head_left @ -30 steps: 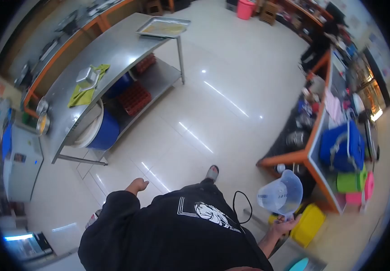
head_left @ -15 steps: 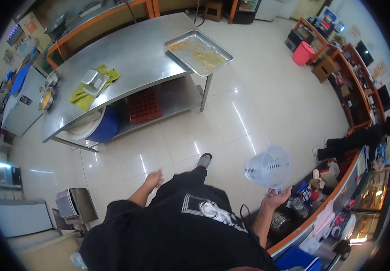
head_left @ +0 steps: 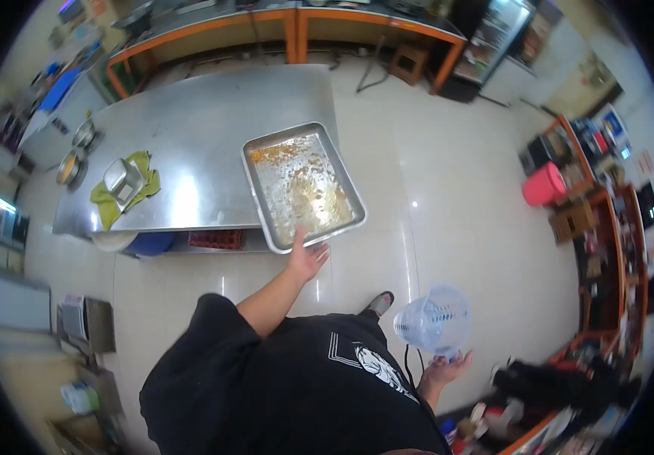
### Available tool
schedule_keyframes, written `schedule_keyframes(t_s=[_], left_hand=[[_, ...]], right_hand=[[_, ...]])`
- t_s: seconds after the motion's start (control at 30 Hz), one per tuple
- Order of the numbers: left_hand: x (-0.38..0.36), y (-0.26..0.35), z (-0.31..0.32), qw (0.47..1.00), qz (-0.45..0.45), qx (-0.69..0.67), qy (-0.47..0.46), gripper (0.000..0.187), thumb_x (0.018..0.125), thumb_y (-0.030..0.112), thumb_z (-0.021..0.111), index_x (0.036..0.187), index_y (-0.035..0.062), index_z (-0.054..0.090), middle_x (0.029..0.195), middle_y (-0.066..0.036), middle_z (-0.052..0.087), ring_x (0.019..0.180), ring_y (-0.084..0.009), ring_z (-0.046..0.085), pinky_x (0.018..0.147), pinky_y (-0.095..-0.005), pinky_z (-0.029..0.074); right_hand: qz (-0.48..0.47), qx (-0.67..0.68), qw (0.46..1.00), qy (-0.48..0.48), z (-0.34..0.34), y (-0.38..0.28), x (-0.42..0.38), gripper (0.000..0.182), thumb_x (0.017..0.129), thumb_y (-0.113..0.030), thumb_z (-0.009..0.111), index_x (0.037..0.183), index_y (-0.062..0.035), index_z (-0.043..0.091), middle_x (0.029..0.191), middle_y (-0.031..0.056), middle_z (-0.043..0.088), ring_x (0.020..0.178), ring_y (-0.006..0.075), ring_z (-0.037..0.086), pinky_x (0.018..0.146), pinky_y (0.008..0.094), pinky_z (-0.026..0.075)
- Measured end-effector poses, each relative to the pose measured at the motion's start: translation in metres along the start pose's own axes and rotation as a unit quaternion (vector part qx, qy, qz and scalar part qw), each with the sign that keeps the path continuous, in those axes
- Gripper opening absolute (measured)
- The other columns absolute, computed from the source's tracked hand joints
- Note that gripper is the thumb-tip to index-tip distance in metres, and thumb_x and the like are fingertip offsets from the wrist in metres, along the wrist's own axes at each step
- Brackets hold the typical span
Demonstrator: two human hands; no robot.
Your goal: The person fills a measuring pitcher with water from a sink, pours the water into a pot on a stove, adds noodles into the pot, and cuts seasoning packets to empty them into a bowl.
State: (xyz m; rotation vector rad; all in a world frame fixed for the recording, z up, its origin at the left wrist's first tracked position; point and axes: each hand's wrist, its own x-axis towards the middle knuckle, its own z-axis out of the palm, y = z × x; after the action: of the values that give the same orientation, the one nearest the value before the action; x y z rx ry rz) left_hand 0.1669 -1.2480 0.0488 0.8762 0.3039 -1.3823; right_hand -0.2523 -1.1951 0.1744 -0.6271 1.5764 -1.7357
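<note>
Closest to me is the person's black shirt (head_left: 266,387), with a white print on the front; I take the clock from there, with twelve straight ahead. At three o'clock the right hand (head_left: 448,369) is wrapped around the handle of a clear plastic jug (head_left: 433,324). The jug sits out at two o'clock, above the floor, with dark marks on its wall. One grey shoe (head_left: 380,303) shows at one o'clock.

The left hand (head_left: 308,259) reaches out towards twelve, to the near rim of a metal tray (head_left: 254,188). Its fingers are spread apart and its thumb laps over the rim, though I cannot tell whether it is gripping. The tray, at twelve o'clock, sticks out past the near edge of a steel surface (head_left: 213,114). Orange crumbs lie in the tray's far left corner, and a greasy, shiny smear runs down the middle.

On the same surface, between ten and eleven, a silver tin (head_left: 123,180) rests on a crumpled green cloth (head_left: 148,168). Below, at about eleven, a red crate (head_left: 215,239) sits on the lower shelf beside a blue tub (head_left: 151,243). Two metal bowls (head_left: 84,135) are beyond the cloth.

Farther off, a pink bin (head_left: 543,186) stands between one and two, a brown stool (head_left: 408,64) between twelve and one, and a lit fridge (head_left: 494,42) at one. Another person in black (head_left: 562,388) is at three.
</note>
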Motion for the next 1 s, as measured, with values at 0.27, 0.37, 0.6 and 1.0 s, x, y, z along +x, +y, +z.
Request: schedule_keyframes(t_s=[0.27, 0.37, 0.6, 1.0], left_hand=[[-0.022, 0.014, 0.08, 0.936, 0.282, -0.132, 0.167, 0.078, 0.093, 0.065, 0.053, 0.149, 0.0124, 0.041, 0.149, -0.012, 0.046, 0.133, -0.0307, 0.048, 0.111, -0.048, 0.038], [-0.013, 0.019, 0.123, 0.914, 0.332, -0.127, 0.196, 0.076, 0.095, 0.064, 0.051, 0.149, 0.0116, 0.04, 0.147, -0.012, 0.048, 0.132, -0.0301, 0.049, 0.109, -0.0474, 0.04], [0.066, 0.054, 0.223, 0.873, 0.385, -0.168, 0.247, 0.062, 0.098, 0.052, 0.047, 0.142, 0.0076, 0.048, 0.139, -0.012, 0.057, 0.124, -0.0292, 0.058, 0.102, -0.046, 0.047], [0.322, 0.257, 0.383, 0.85, 0.426, -0.211, 0.225, 0.064, 0.098, 0.046, 0.047, 0.147, 0.0053, 0.04, 0.147, -0.014, 0.049, 0.137, -0.0333, 0.047, 0.114, -0.0508, 0.037]], right_hand=[[0.175, -0.028, 0.95, -0.259, 0.173, -0.027, 0.291, 0.057, 0.097, -0.062, 0.045, 0.082, -0.0082, 0.057, 0.068, 0.0014, 0.055, 0.051, 0.0089, 0.042, 0.046, 0.0225, 0.03], [0.151, -0.051, 0.942, -0.294, 0.269, -0.035, 0.374, 0.056, 0.096, -0.062, 0.047, 0.082, -0.008, 0.056, 0.068, 0.001, 0.054, 0.051, 0.0093, 0.04, 0.048, 0.023, 0.031], [0.179, -0.02, 0.935, -0.305, 0.481, -0.015, 0.47, 0.056, 0.096, -0.062, 0.048, 0.084, -0.0076, 0.056, 0.068, 0.0008, 0.054, 0.051, 0.0087, 0.042, 0.049, 0.0222, 0.031], [0.185, -0.011, 0.936, -0.298, 0.783, 0.034, 0.551, 0.055, 0.098, -0.059, 0.047, 0.077, -0.0083, 0.055, 0.062, 0.0016, 0.052, 0.05, 0.0113, 0.043, 0.05, 0.0244, 0.032]])
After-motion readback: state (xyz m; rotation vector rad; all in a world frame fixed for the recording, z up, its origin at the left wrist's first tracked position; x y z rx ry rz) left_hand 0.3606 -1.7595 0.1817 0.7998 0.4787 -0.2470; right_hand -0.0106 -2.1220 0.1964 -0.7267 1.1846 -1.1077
